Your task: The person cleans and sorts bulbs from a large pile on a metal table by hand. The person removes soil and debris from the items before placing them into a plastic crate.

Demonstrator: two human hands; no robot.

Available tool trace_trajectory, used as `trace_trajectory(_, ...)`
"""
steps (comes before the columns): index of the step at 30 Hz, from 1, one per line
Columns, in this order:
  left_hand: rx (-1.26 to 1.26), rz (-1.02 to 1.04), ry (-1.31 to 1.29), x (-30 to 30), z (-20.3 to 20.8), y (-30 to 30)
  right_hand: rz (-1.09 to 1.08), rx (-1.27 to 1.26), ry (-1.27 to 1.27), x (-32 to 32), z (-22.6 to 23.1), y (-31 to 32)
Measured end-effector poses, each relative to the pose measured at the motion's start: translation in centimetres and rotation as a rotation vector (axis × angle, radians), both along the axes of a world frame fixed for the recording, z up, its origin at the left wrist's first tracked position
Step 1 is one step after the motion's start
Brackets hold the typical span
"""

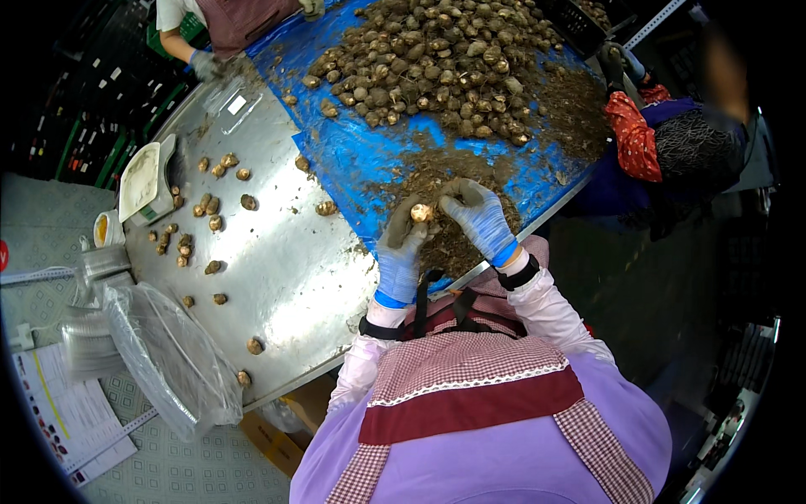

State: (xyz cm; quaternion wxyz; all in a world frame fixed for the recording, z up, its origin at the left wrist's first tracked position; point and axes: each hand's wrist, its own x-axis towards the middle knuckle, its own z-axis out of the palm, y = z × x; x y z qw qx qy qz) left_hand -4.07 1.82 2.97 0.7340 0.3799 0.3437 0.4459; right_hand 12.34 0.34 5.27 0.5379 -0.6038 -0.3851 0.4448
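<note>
A small taro with a pale cut face sits in the fingers of my left hand, closed around it. Just right of it is my right hand, its fingers curled together close to the taro; whatever they may pinch is hidden. Both hands wear blue gloves with grey, dirt-stained palms and fingers. They are above loose dark soil at the near edge of a blue plastic sheet. Farther back on that sheet rises a large heap of brown, soil-covered taros.
On the metal table at left lie several loose taros, a scale and clear plastic bags. Stacked plastic containers stand beside the bags. One co-worker stands far left, another at right.
</note>
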Motion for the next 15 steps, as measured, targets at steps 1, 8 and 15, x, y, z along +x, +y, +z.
trace_trajectory(1,-0.039,-0.005,-0.037,0.1,0.1,0.0,0.026,0.005,-0.019,-0.1,0.9,0.1)
trace_trajectory(8,0.144,0.034,0.119,0.2,-1.3,0.3,0.027,0.056,-0.162,-1.3,-0.2,-0.2)
trace_trajectory(15,0.147,0.026,0.031,0.6,0.6,0.3,-0.091,0.031,-0.021,1.2,-3.6,0.6)
